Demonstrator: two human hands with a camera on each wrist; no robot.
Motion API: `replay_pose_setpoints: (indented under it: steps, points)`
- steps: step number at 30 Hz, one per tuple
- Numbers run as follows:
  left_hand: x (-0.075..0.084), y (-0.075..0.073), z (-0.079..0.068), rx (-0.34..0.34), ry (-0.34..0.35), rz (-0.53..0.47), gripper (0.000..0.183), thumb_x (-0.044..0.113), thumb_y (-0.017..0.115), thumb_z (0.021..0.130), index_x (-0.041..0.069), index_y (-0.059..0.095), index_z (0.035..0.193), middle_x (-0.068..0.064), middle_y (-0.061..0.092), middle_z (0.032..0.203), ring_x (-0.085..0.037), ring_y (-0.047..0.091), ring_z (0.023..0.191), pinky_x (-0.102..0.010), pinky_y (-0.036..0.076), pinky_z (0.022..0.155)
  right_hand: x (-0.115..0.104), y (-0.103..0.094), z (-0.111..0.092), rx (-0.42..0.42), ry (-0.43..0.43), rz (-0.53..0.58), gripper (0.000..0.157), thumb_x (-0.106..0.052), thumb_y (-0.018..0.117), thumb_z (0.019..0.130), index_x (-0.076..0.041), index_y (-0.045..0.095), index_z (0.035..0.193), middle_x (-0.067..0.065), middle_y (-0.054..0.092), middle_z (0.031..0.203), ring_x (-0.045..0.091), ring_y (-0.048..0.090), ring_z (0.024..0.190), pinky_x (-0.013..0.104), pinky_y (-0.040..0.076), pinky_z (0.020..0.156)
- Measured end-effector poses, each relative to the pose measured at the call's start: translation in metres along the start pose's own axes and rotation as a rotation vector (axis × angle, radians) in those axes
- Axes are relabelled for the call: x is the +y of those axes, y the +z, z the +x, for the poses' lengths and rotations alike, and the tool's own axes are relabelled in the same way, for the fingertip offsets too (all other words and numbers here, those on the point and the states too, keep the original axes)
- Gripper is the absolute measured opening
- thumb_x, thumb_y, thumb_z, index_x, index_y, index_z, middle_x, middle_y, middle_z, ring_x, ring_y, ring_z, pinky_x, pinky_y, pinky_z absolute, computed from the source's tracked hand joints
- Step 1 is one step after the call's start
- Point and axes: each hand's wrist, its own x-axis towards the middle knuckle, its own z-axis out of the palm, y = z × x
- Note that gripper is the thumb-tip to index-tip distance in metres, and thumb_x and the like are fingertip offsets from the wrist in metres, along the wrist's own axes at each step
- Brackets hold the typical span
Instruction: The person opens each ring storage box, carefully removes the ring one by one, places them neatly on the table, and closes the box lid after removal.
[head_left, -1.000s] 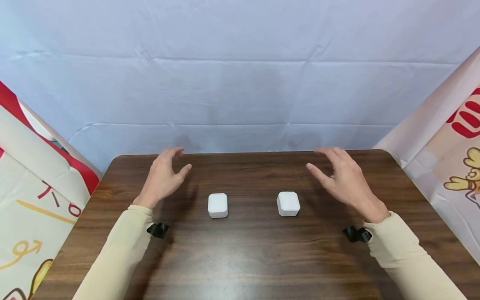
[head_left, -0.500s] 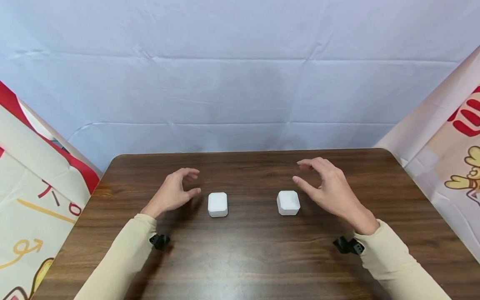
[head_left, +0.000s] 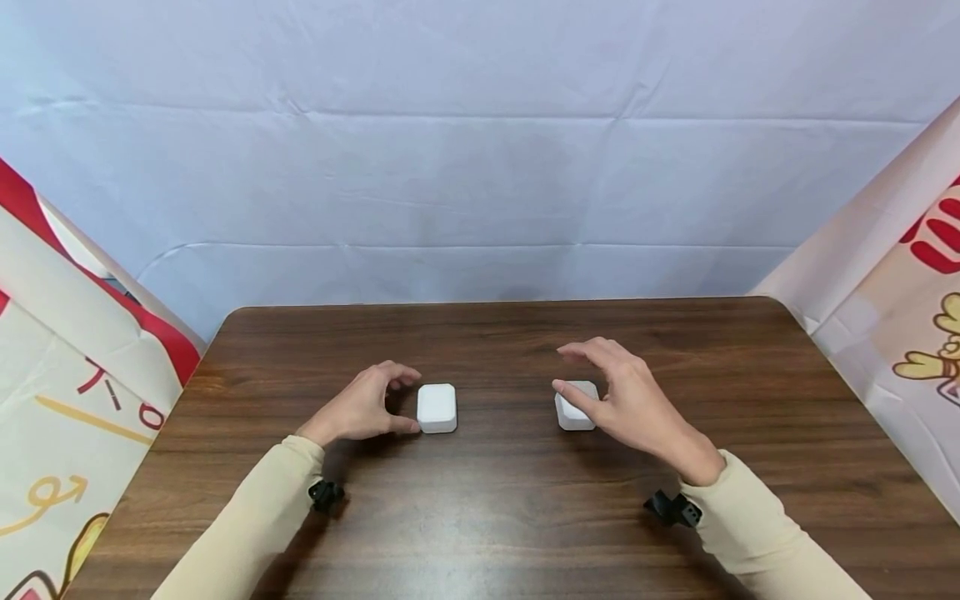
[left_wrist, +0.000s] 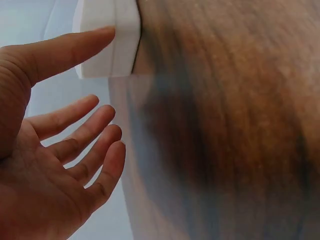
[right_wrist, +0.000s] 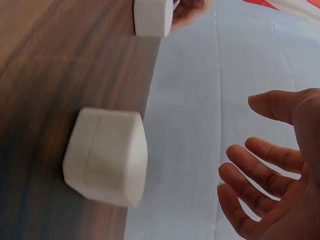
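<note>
Two small white boxes with rounded corners stand apart on the brown table, the left box (head_left: 437, 407) and the right box (head_left: 576, 422). A faint seam runs round the side of the right box (right_wrist: 107, 155) in the right wrist view. My left hand (head_left: 362, 408) is at the left box's left side, thumb near its front corner and fingers spread behind; whether the thumb touches is unclear. My right hand (head_left: 628, 402) hovers over the right of the other box, its thumb covering part of the top in the head view. The right wrist view shows a gap between that hand and box.
The wood-grain table (head_left: 480, 517) ends at a back edge against a pale hanging cloth (head_left: 480, 183). Printed cloths hang at the left (head_left: 67, 400) and right (head_left: 926, 333). A small black camera sits on each wrist, below cream sleeves.
Both hands have come inward and toward the near side, the left to its box's side and the right over its box. Neither box has visibly moved.
</note>
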Motion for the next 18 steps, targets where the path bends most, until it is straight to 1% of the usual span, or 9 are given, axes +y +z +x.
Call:
replay_pose_setpoints:
  steps: [3, 5, 7, 9, 12, 13, 14, 18]
  points:
    - [0.000, 0.003, 0.000, -0.010, 0.003, 0.005, 0.069, 0.025, 0.094, 0.071, 0.001, 0.063, 0.128, -0.009, 0.064, 0.118, -0.031, 0.059, 0.108, -0.045, 0.047, 0.094, -0.005, 0.006, 0.000, -0.033, 0.008, 0.014, 0.038, -0.027, 0.078, 0.092, -0.013, 0.067, 0.125, -0.002, 0.066, 0.115, 0.014, 0.057, 0.088, 0.035, 0.047, 0.072]
    - [0.001, 0.005, 0.000, -0.012, 0.007, 0.014, 0.070, 0.026, 0.095, 0.070, 0.001, 0.064, 0.128, -0.009, 0.064, 0.117, -0.031, 0.059, 0.108, -0.045, 0.048, 0.094, -0.007, 0.010, 0.001, -0.051, 0.004, 0.026, 0.039, -0.028, 0.077, 0.092, -0.012, 0.066, 0.126, -0.001, 0.066, 0.116, 0.018, 0.060, 0.099, 0.041, 0.049, 0.081]
    - [0.002, 0.007, 0.000, -0.014, 0.004, 0.022, 0.070, 0.027, 0.095, 0.070, 0.001, 0.064, 0.127, -0.008, 0.063, 0.116, -0.030, 0.059, 0.107, -0.044, 0.047, 0.094, -0.010, 0.015, 0.002, -0.063, 0.000, 0.035, 0.039, -0.029, 0.076, 0.092, -0.013, 0.066, 0.127, -0.001, 0.067, 0.117, 0.021, 0.061, 0.110, 0.045, 0.048, 0.089]
    - [0.003, 0.009, 0.001, -0.014, -0.005, 0.032, 0.070, 0.028, 0.095, 0.070, 0.001, 0.065, 0.127, -0.008, 0.063, 0.114, -0.029, 0.058, 0.106, -0.044, 0.047, 0.093, -0.012, 0.020, 0.003, -0.075, -0.008, 0.040, 0.039, -0.029, 0.076, 0.093, -0.013, 0.066, 0.127, -0.001, 0.067, 0.116, 0.020, 0.061, 0.110, 0.046, 0.048, 0.090]
    - [0.004, 0.011, 0.001, -0.013, -0.029, 0.043, 0.070, 0.030, 0.095, 0.069, 0.001, 0.065, 0.125, -0.007, 0.062, 0.111, -0.027, 0.056, 0.104, -0.043, 0.045, 0.092, -0.015, 0.027, 0.004, -0.096, -0.022, 0.041, 0.040, -0.030, 0.076, 0.093, -0.013, 0.066, 0.127, -0.001, 0.066, 0.116, 0.017, 0.061, 0.106, 0.044, 0.050, 0.088]
    - [0.004, 0.012, 0.001, -0.012, -0.035, 0.044, 0.069, 0.030, 0.095, 0.069, 0.001, 0.066, 0.125, -0.007, 0.062, 0.110, -0.027, 0.056, 0.104, -0.043, 0.045, 0.092, -0.017, 0.029, 0.005, -0.103, -0.027, 0.045, 0.040, -0.030, 0.076, 0.092, -0.012, 0.066, 0.127, -0.001, 0.066, 0.115, 0.016, 0.060, 0.104, 0.043, 0.051, 0.088]
    - [0.004, 0.012, 0.002, -0.009, -0.042, 0.043, 0.069, 0.030, 0.095, 0.069, 0.001, 0.066, 0.124, -0.007, 0.062, 0.109, -0.027, 0.056, 0.103, -0.043, 0.045, 0.092, -0.018, 0.032, 0.005, -0.111, -0.031, 0.047, 0.040, -0.030, 0.076, 0.093, -0.012, 0.066, 0.127, -0.001, 0.066, 0.116, 0.015, 0.061, 0.097, 0.043, 0.051, 0.087]
    - [0.004, 0.015, 0.003, 0.003, -0.044, 0.052, 0.069, 0.029, 0.096, 0.068, -0.002, 0.067, 0.122, -0.006, 0.061, 0.105, -0.027, 0.055, 0.101, -0.043, 0.045, 0.090, -0.021, 0.041, 0.007, -0.141, -0.038, 0.059, 0.041, -0.030, 0.076, 0.093, -0.012, 0.065, 0.128, 0.000, 0.066, 0.118, 0.016, 0.062, 0.099, 0.043, 0.052, 0.087]
